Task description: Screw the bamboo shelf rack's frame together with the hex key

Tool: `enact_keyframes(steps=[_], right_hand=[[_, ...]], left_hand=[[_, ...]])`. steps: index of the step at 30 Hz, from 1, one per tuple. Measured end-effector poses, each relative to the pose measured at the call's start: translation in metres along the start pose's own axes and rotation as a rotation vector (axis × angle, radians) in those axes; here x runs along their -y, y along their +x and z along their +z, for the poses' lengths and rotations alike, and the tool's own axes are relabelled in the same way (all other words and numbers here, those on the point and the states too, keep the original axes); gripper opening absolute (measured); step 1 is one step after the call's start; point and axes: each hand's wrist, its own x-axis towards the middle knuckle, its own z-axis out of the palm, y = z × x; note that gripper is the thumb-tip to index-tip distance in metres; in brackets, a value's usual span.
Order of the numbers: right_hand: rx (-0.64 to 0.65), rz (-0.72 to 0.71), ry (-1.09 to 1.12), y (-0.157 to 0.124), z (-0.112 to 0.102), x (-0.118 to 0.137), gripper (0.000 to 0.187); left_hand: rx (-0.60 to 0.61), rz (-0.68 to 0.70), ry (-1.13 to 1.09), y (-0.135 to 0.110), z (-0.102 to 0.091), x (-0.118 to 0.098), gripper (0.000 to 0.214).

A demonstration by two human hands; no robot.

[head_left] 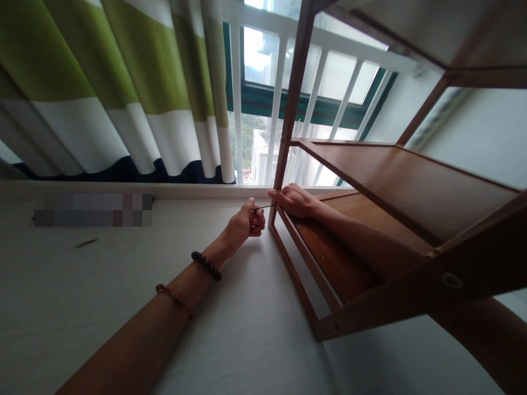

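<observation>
Closest to me is the near side of a brown wooden shelf unit [395, 304], on the pale floor [255, 329]. My right arm [473, 340] goes behind that side, and my right hand [295, 201] grips the far post [281, 164] low down, thumb across its front. My left hand [246, 220] pinches a thin rod [265, 206] between thumb and fingers. Its tip reaches the post just beside my right thumb; I cannot tell if it goes in. On my left arm [135, 340] are a dark bead bracelet [206, 266] and a reddish cord bracelet [175, 298]. A small thin stick [86, 243] lies on the floor to the left. Past it hangs a green and white curtain [123, 82].
</observation>
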Motion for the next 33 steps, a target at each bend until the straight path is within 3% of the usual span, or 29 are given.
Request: enact_keyframes(steps=[4, 6, 10, 12, 15, 20, 24, 27, 31, 33], right_hand=[[0.004, 0.006, 0.004, 0.001, 0.001, -0.002, 0.060], [0.004, 0.005, 0.016, 0.001, 0.002, -0.003, 0.059], [0.011, 0.015, 0.036, 0.000, 0.001, -0.001, 0.058], [0.020, 0.028, 0.037, -0.001, 0.000, 0.000, 0.058], [0.025, 0.037, 0.030, -0.001, -0.001, 0.003, 0.059], [0.013, 0.031, -0.005, 0.000, -0.001, 0.003, 0.061], [0.025, 0.028, 0.000, 0.000, -0.001, 0.002, 0.062], [0.030, 0.041, 0.044, -0.001, -0.001, 0.003, 0.063], [0.026, 0.079, 0.098, -0.001, -0.001, 0.004, 0.065], [0.030, 0.078, 0.110, -0.001, -0.001, 0.004, 0.066]], left_hand=[[0.108, -0.006, 0.057, 0.001, -0.005, 0.001, 0.025], [0.069, 0.093, 0.275, 0.000, -0.011, 0.003, 0.024], [-0.046, 0.396, 0.915, -0.003, -0.022, 0.002, 0.018], [-0.073, 0.462, 1.059, -0.005, -0.022, 0.001, 0.018], [-0.126, 0.378, 0.878, -0.005, -0.014, 0.002, 0.027], [-0.082, -0.070, 0.098, -0.004, 0.001, 0.002, 0.035], [0.011, -0.183, -0.051, -0.004, 0.004, -0.004, 0.035], [-0.053, -0.052, 0.157, -0.002, 0.005, -0.007, 0.036], [-0.228, 0.304, 0.778, 0.003, -0.001, -0.006, 0.035], [-0.230, 0.443, 1.028, 0.005, -0.008, -0.006, 0.030]])
